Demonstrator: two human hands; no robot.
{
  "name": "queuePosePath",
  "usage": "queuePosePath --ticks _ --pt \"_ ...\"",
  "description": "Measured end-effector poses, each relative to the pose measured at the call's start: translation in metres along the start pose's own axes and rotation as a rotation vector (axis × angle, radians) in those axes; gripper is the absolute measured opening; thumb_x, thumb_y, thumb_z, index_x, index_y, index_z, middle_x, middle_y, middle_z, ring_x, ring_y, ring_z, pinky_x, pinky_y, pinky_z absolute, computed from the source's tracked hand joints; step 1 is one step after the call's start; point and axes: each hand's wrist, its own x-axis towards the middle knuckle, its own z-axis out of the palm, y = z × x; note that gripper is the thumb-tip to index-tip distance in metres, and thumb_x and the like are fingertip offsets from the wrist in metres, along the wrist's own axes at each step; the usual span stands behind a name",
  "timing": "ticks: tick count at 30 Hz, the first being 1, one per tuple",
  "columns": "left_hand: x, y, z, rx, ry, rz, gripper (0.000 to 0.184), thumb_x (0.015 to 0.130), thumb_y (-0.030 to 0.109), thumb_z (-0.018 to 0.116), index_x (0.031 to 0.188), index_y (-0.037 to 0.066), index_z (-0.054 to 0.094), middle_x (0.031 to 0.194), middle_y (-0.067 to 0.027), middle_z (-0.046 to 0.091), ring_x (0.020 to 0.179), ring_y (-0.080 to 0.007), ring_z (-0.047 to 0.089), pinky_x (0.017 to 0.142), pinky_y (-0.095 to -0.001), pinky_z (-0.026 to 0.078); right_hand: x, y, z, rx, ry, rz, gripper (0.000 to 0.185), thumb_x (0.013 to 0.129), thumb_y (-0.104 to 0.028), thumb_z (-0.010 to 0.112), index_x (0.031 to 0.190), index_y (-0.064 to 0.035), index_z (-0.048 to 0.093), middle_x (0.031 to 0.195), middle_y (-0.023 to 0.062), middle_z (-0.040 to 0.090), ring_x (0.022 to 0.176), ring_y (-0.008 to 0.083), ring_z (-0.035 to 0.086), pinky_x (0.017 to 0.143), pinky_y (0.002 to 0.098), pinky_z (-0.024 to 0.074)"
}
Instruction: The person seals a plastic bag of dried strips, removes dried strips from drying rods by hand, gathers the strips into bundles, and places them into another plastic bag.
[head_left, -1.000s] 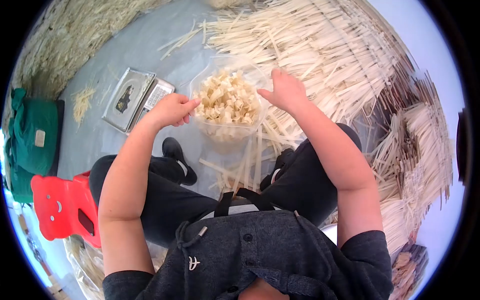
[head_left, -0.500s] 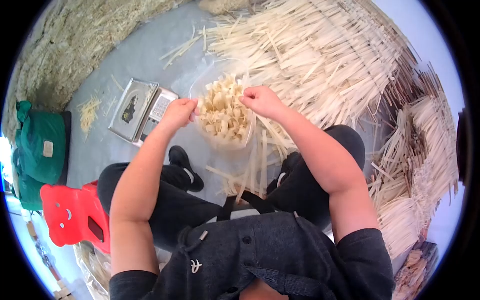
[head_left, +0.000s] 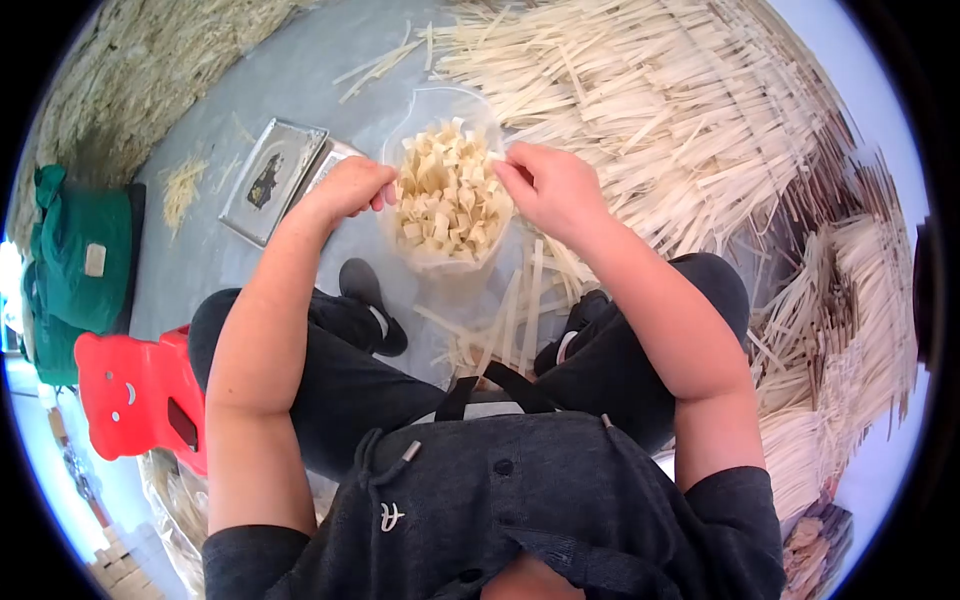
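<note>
A clear plastic bag [head_left: 442, 102] stands between my feet, packed with pale flat strips [head_left: 450, 205] whose ends point upward. At its left rim my left hand [head_left: 360, 188] is closed, pinching the plastic. On the opposite side my right hand [head_left: 552, 188] has thumb and fingers closed on the rim, beside the strips' ends. The bag's mouth is spread between both hands. Left of the bag lies a scale [head_left: 272, 182] with a metal platform, its panel partly hidden by my left hand.
A broad heap of pale strips [head_left: 640, 110] covers the floor ahead and right, with more bundles [head_left: 830, 330] at far right. Loose strips [head_left: 515, 310] lie near my right foot. A red chair [head_left: 125, 395] and a green bag [head_left: 90, 260] stand left.
The view has shifted slightly. My right hand has turned at the rim, and the bag's mouth looks more upright. Both hands remain at the bag.
</note>
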Motion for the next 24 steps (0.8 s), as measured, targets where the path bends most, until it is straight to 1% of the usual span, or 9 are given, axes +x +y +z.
queuePosePath --ticks 2,4,5,8,14,17,21,23,24 --pt "-0.002 -0.002 -0.006 -0.054 0.013 0.000 0.035 0.087 0.037 0.057 0.072 0.007 0.065 0.057 -0.0001 0.052 0.048 -0.0065 0.041 0.044 -0.0240 0.030 -0.014 -0.024 0.000 0.025 0.033 -0.080 0.043 0.084 -0.047 0.062 0.079 -0.0046 0.066 0.077 0.0077 0.062 0.074 0.0273 0.061 0.066 0.0370 0.0467" --pt "-0.005 -0.001 -0.006 -0.038 0.049 0.003 0.036 0.087 0.038 0.057 0.072 0.007 0.065 0.058 0.0002 0.052 0.049 -0.0067 0.042 0.045 -0.0242 0.031 -0.028 -0.032 0.013 -0.266 0.022 -0.513 0.038 0.082 -0.042 0.068 0.080 -0.0039 0.065 0.098 0.0065 0.062 0.093 0.0252 0.059 0.082 0.0379 0.0425" --pt "-0.006 -0.001 -0.006 -0.017 0.075 0.014 0.036 0.088 0.038 0.056 0.071 0.007 0.066 0.058 0.0004 0.052 0.050 -0.0069 0.043 0.046 -0.0243 0.032 -0.035 -0.026 0.024 -0.283 -0.134 -0.505 0.028 0.082 -0.031 0.068 0.080 -0.0038 0.063 0.106 0.0062 0.057 0.103 0.0249 0.054 0.093 0.0383 0.0365" --pt "0.003 -0.008 -0.010 0.029 0.264 0.142 0.037 0.088 0.038 0.056 0.070 0.007 0.067 0.058 0.0002 0.053 0.051 -0.0079 0.046 0.048 -0.0247 0.034 -0.031 -0.030 0.024 -0.172 -0.136 -0.582 0.017 0.079 -0.020 0.069 0.079 -0.0050 0.062 0.098 0.0051 0.056 0.096 0.0251 0.055 0.093 0.0381 0.0373" --pt "0.010 -0.013 -0.010 0.101 0.262 0.168 0.036 0.088 0.036 0.055 0.070 0.007 0.066 0.055 0.0010 0.052 0.050 -0.0087 0.046 0.048 -0.0253 0.034 -0.018 -0.016 0.026 -0.129 -0.070 -0.647 0.011 0.076 -0.012 0.069 0.077 -0.0062 0.060 0.092 0.0036 0.055 0.090 0.0238 0.056 0.096 0.0407 0.0374" --pt "0.004 -0.003 -0.017 -0.124 0.246 0.174 0.034 0.087 0.036 0.056 0.071 0.007 0.066 0.054 0.0014 0.051 0.048 -0.0082 0.043 0.043 -0.0257 0.030 -0.019 -0.047 -0.002 -0.215 0.002 -0.770 0.011 0.076 -0.012 0.069 0.075 -0.0056 0.060 0.090 0.0041 0.055 0.089 0.0241 0.056 0.096 0.0414 0.0379" --pt "-0.007 0.003 -0.019 0.034 0.102 0.109 0.037 0.086 0.037 0.057 0.069 0.006 0.066 0.055 -0.0008 0.054 0.047 -0.0081 0.045 0.043 -0.0247 0.033 -0.014 -0.036 -0.014 -0.082 -0.207 -0.738 0.012 0.077 -0.014 0.070 0.073 -0.0067 0.061 0.088 0.0030 0.058 0.085 0.0194 0.057 0.091 0.0378 0.0424" --pt "-0.010 0.001 -0.021 0.126 0.042 0.104 0.040 0.086 0.039 0.058 0.069 0.005 0.066 0.055 -0.0019 0.056 0.047 -0.0089 0.047 0.043 -0.0248 0.035 -0.006 -0.023 -0.025 0.709 -0.252 -0.296 0.017 0.082 -0.021 0.068 0.074 -0.0066 0.065 0.096 0.0048 0.063 0.091 0.0188 0.059 0.088 0.0395 0.0457" --pt "-0.014 0.000 -0.020 0.226 -0.029 0.113 0.043 0.086 0.041 0.058 0.068 0.004 0.066 0.056 -0.0030 0.057 0.047 -0.0097 0.048 0.044 -0.0248 0.037 0.002 -0.018 -0.036 0.627 -0.068 -0.219 0.020 0.084 -0.024 0.067 0.076 -0.0059 0.066 0.095 0.0051 0.065 0.089 0.0190 0.061 0.083 0.0381 0.0476"
